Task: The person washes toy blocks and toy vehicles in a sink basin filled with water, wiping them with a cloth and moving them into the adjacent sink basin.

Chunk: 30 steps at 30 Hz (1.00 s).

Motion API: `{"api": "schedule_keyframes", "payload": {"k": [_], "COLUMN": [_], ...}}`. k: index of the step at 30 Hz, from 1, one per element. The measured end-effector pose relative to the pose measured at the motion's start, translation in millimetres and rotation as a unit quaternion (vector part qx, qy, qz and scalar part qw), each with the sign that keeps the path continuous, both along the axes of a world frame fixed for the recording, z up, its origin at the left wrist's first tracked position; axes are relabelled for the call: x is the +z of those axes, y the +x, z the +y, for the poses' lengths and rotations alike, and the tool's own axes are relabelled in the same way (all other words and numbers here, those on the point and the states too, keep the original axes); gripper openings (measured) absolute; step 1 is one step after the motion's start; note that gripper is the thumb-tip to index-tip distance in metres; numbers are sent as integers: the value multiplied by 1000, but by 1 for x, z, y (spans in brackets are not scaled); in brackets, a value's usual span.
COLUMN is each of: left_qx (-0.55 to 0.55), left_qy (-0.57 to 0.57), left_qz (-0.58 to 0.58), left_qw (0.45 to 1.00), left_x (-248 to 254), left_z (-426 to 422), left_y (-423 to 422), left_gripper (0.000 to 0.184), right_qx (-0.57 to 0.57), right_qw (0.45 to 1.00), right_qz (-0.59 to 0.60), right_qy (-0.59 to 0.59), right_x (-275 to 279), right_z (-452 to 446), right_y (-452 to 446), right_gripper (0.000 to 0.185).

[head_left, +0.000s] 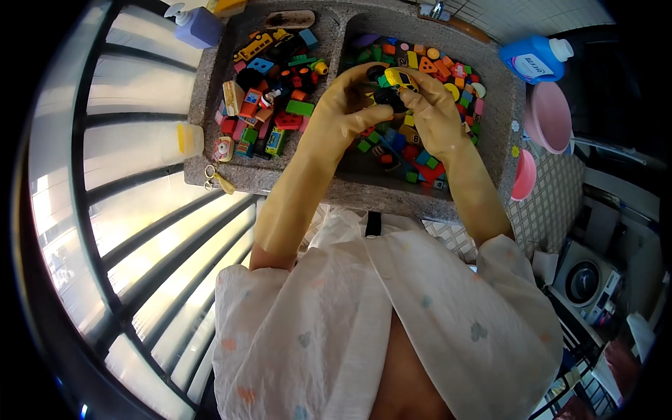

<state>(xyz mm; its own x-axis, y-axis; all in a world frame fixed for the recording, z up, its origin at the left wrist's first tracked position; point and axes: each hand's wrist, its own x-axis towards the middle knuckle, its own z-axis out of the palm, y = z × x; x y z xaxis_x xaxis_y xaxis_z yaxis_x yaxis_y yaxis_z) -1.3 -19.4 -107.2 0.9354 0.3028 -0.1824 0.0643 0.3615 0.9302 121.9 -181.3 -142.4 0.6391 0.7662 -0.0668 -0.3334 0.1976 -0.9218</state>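
Both my hands wear long tan rubber gloves. Between them, over the right basin of a stone sink [329, 183], is a yellow and green toy car [400, 79] with big black wheels. My left hand [343, 105] curls around the wheel side of the car, its thumb against a lower wheel. From the other side my right hand [435, 115] grips the yellow body with thumb and fingers. Below lie many colourful toy blocks [441, 66], partly hidden by the gloves. The left basin holds a yellow toy bus [253, 47], a green block [299, 108] and other toys.
A purple pump bottle [196, 28] stands at the sink's back left corner, a blue bottle [535, 59] at the right. Pink basins [548, 117] sit beyond the right edge. A keychain [220, 179] lies on the front left rim. Dark window bars [105, 192] run along the left.
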Motion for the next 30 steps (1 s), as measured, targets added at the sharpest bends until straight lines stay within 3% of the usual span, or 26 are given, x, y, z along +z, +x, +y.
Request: {"api": "schedule_keyframes", "payload": {"k": [3,6,7,8,11,12,14,16,18,20,22,24,26,28,29,30], "left_qx": [12,31,42,43,139,163,211,254,283,295,258,265,284,279,291,290], "left_qy": [134,110,237,125,205,245,307,155,257,236,276,445,461,635,631,632], "left_qz": [35,37,40,90,64,87,57,17,27,25,23,86,110,171,175,176], "left_qw": [990,993,970,987,967,952,926,955,924,925,925,851,833,700,697,697], "left_x": [-10,-16,-3,11,16,29,4,13,-15,-21,-74,-81,-76,-58,-49,-42], "left_z": [13,22,30,24,65,72,89,95,113,110,137,136,129,120,111,106], "left_y": [-11,-28,-29,-34,-50,-56,-64,-89,-113,-117,-140,-144,-150,-142,-133,-130], "left_gripper": [78,81,82,81,76,74,70,67,62,59,60,62,63,60,58,58], "right_qx": [26,97,122,122,79,70,61,-27,-114,-148,-189,-124,-88,37,63,64], "right_qw": [998,994,991,991,991,992,996,992,976,963,945,901,875,764,733,734], "right_qz": [20,-18,-35,-35,-107,-106,-63,-38,-17,-12,-6,-85,-149,-275,-325,-324], "right_qy": [-52,-54,-32,-32,3,0,-33,-119,-186,-226,-269,-407,-451,-582,-594,-594], "right_x": [5,2,6,10,19,18,13,-16,-32,-56,-80,-98,-116,-114,-168,-170], "right_z": [5,12,19,31,50,46,43,13,-15,-39,-72,-92,-103,-102,-114,-114], "right_y": [-10,-10,-11,-11,-16,-13,1,29,46,61,69,68,63,49,59,53], "right_gripper": [42,44,44,44,42,42,42,38,37,37,36,33,32,38,48,48]}}
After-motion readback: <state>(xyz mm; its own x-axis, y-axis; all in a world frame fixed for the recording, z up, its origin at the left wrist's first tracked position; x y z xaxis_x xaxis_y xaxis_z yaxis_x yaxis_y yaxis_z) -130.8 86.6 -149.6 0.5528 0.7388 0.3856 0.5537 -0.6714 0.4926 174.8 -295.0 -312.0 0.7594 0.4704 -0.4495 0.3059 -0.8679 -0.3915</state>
